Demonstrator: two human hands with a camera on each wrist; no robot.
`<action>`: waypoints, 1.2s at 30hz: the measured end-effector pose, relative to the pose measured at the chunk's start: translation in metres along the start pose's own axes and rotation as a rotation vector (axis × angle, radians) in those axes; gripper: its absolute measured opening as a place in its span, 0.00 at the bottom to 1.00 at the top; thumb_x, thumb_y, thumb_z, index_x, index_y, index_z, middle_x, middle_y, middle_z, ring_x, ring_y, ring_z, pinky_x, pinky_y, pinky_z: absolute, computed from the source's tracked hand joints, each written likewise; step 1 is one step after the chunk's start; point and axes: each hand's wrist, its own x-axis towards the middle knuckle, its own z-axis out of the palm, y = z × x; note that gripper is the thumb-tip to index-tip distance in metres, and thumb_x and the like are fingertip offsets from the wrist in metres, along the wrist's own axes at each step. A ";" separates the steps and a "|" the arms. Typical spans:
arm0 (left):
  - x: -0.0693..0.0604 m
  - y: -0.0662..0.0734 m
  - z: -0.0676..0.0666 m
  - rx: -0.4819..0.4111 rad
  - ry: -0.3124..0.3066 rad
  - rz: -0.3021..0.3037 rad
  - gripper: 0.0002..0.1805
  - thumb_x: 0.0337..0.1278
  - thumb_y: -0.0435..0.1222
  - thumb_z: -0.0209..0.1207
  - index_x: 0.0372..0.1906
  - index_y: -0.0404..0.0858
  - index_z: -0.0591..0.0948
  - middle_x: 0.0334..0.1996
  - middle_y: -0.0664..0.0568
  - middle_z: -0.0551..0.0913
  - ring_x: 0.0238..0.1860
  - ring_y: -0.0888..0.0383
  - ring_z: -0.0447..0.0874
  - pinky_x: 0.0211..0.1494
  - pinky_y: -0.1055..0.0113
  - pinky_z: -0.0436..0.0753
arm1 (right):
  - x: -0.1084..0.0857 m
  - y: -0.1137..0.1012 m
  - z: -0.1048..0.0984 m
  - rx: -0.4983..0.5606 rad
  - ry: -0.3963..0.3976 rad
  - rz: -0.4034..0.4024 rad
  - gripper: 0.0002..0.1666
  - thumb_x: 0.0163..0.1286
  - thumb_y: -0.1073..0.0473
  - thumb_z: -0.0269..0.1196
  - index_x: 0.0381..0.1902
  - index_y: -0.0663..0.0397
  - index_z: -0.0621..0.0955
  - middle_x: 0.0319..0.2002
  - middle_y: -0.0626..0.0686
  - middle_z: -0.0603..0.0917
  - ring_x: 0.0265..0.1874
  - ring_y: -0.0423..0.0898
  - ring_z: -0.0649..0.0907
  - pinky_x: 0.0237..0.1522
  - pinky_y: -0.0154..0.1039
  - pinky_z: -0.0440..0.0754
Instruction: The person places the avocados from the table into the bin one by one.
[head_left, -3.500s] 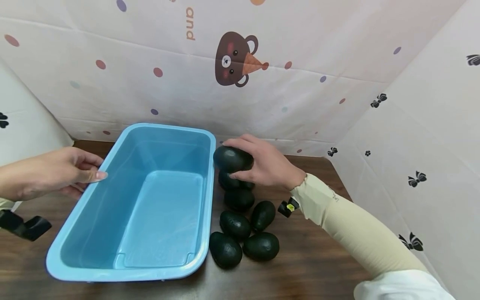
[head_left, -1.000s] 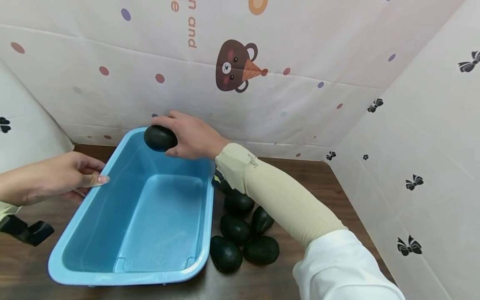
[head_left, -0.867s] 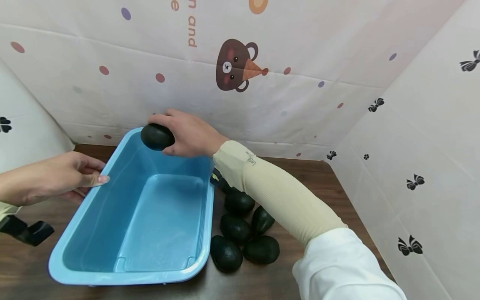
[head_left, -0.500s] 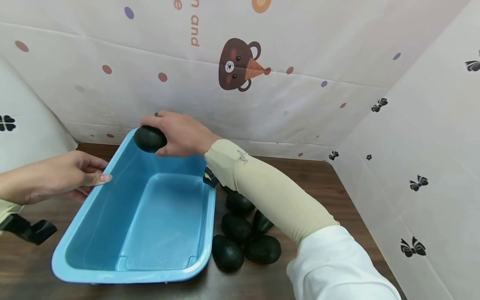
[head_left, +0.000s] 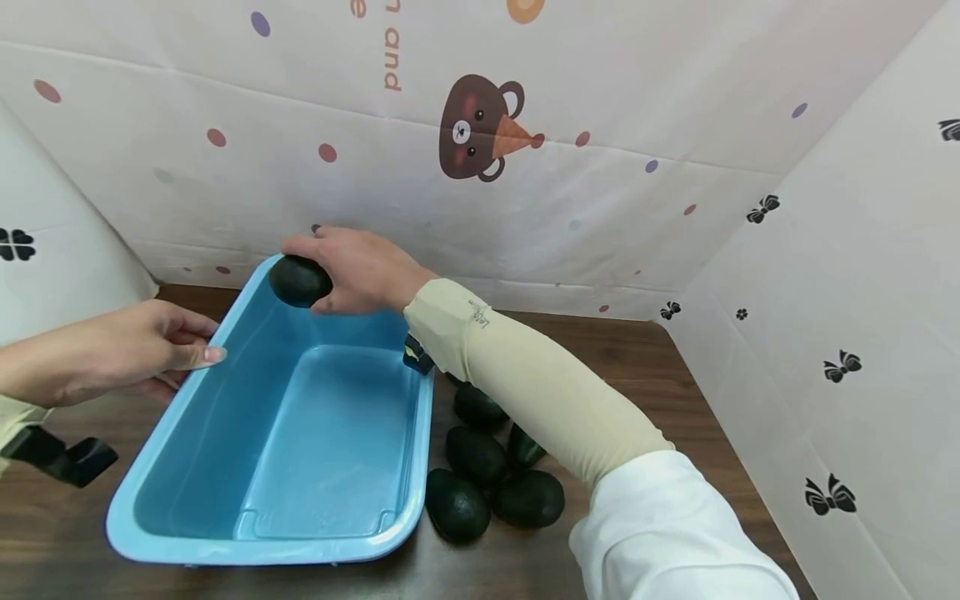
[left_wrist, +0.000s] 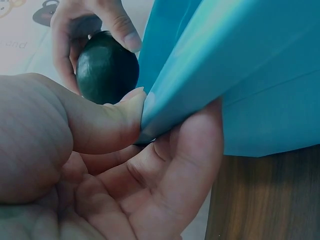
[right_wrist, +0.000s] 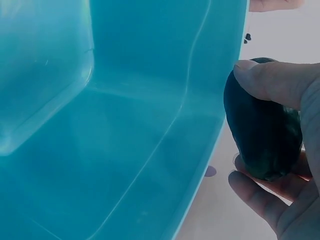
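A white printed backdrop rises behind a dark wooden bench. At the left rim of the blue tub, the left hand pinches the edge, its fingertips hidden behind it in the head view. At the tub's far left corner, the right hand is curled round an avocado, covering one end. Right of the tub lie more avocados, some partly hidden by the beige sleeve.

The tabletop shows dark brown wood grain. A blue tub stands on it, dark avocados clustered beside.
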 end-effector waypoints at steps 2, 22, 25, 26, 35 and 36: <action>0.001 0.000 0.000 -0.002 0.000 0.003 0.34 0.80 0.39 0.53 0.72 0.16 0.60 0.44 0.44 0.90 0.39 0.50 0.92 0.46 0.47 0.92 | 0.000 0.000 0.001 -0.010 -0.007 0.004 0.39 0.69 0.41 0.70 0.75 0.34 0.70 0.65 0.45 0.79 0.60 0.41 0.78 0.64 0.36 0.81; 0.000 0.001 0.002 0.027 0.022 0.006 0.34 0.80 0.40 0.53 0.73 0.15 0.60 0.44 0.42 0.91 0.38 0.50 0.92 0.43 0.46 0.92 | -0.021 0.019 -0.007 0.006 -0.012 0.039 0.40 0.74 0.42 0.66 0.79 0.36 0.67 0.75 0.43 0.74 0.70 0.40 0.77 0.73 0.37 0.77; 0.000 0.000 0.002 0.027 0.025 0.003 0.34 0.80 0.40 0.53 0.73 0.16 0.60 0.43 0.43 0.91 0.38 0.51 0.92 0.43 0.46 0.92 | -0.030 0.023 -0.010 -0.012 -0.005 0.024 0.39 0.74 0.42 0.66 0.79 0.38 0.68 0.74 0.45 0.75 0.68 0.40 0.78 0.71 0.38 0.78; 0.000 0.000 0.002 0.026 0.024 0.004 0.35 0.80 0.40 0.53 0.73 0.16 0.60 0.43 0.43 0.91 0.38 0.51 0.92 0.43 0.46 0.92 | -0.033 0.024 -0.011 -0.015 -0.004 0.020 0.39 0.74 0.42 0.66 0.78 0.39 0.69 0.73 0.45 0.75 0.68 0.41 0.78 0.71 0.39 0.79; 0.000 0.000 0.002 0.022 0.022 0.006 0.34 0.81 0.39 0.52 0.73 0.16 0.59 0.44 0.43 0.91 0.38 0.51 0.92 0.44 0.46 0.92 | -0.084 0.030 -0.014 -0.002 0.019 0.008 0.39 0.73 0.41 0.68 0.77 0.41 0.71 0.70 0.49 0.77 0.64 0.44 0.79 0.69 0.43 0.81; 0.000 0.000 0.002 0.023 0.025 0.006 0.33 0.81 0.38 0.51 0.73 0.16 0.59 0.44 0.43 0.91 0.38 0.51 0.92 0.44 0.46 0.92 | -0.091 0.030 -0.013 0.003 0.024 -0.003 0.39 0.72 0.41 0.68 0.77 0.42 0.71 0.71 0.49 0.77 0.65 0.45 0.79 0.69 0.44 0.81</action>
